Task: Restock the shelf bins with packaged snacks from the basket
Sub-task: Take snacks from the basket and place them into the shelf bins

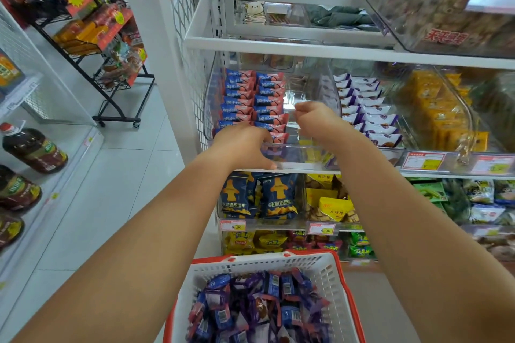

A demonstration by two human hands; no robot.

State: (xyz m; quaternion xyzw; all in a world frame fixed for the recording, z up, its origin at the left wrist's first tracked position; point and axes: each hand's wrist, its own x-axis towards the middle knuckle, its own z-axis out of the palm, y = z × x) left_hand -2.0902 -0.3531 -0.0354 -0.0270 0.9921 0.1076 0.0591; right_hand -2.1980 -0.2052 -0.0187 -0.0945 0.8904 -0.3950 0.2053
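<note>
A clear shelf bin [303, 83] holds two rows of blue-and-pink snack packets [252, 100] on its left side, and its right side is bare. My left hand [242, 145] grips the bin's front lip, fingers over the edge and thumb beneath. Over the bare right side hovers my right hand [315, 120] with its fingers curled, and no packet shows in it. Below, a white basket with a red rim [331, 270] holds several blue and purple snack packets [259, 303].
A neighbouring bin of purple-and-white packets [370, 111] sits right of the clear one, then yellow packets [437, 108]. Lower shelves carry dark blue bags [278, 195] and price tags [232, 225]. A black wire rack [111, 69] and oil bottles [33, 147] stand across the tiled aisle.
</note>
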